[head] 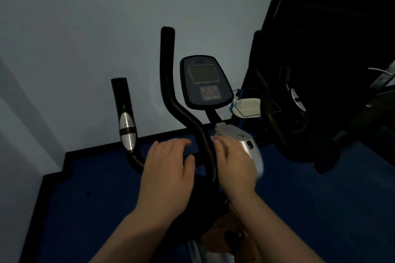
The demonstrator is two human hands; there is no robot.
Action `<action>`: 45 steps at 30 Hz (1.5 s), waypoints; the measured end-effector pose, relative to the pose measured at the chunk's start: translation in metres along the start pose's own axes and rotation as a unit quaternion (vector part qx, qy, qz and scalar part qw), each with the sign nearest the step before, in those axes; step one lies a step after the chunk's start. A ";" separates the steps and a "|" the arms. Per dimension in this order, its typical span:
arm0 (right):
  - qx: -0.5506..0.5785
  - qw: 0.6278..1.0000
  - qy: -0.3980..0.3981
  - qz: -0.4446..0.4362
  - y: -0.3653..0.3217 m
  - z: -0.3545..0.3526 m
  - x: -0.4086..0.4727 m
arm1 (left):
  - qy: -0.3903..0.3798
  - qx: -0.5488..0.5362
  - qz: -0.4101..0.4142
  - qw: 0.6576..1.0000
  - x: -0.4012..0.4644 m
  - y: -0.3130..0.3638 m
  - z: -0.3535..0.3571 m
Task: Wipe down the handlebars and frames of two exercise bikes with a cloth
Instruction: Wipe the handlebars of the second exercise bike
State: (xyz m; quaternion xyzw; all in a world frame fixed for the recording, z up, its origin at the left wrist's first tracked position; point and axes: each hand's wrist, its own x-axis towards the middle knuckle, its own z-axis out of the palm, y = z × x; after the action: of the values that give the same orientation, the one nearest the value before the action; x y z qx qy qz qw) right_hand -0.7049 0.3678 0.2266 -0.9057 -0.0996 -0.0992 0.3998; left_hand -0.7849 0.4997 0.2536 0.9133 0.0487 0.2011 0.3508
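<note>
The nearest exercise bike has black curved handlebars (168, 83), a side grip with a silver sensor (127, 129), a dark console (205, 81) and a silver stem bracket (242, 134). My left hand (166, 177) is wrapped over the low cross part of the handlebar, left of the centre tube. My right hand (235, 166) presses against the silver bracket, with a pale, blurred cloth (259, 166) showing at its outer edge. A second bike's dark handlebars (267, 104) stand to the right, mostly in shadow.
A pale wall rises close behind the bikes, with a black skirting (53, 177) and blue floor (96, 209) below. A white tray-like object (248, 108) sits between the bikes. A large black shape (331, 28) fills the upper right. The room is dim.
</note>
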 end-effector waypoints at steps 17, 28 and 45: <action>-0.079 0.997 0.001 0.010 0.006 -0.007 0.011 | -0.038 0.035 -0.046 0.998 0.004 -0.004 0.003; 0.030 0.997 -0.056 -0.035 0.004 -0.030 0.011 | 0.019 -0.058 -0.041 0.997 -0.003 -0.005 0.002; -0.226 0.799 -0.247 -0.499 -0.020 -0.010 0.042 | 0.187 -0.038 -0.044 0.981 -0.013 -0.050 -0.035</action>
State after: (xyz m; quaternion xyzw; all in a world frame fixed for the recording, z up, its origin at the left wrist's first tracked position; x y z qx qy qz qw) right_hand -0.6707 0.3781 0.2583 -0.7888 -0.6084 -0.0777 0.0410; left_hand -0.8077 0.5560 0.2394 0.8427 0.1460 0.3541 0.3784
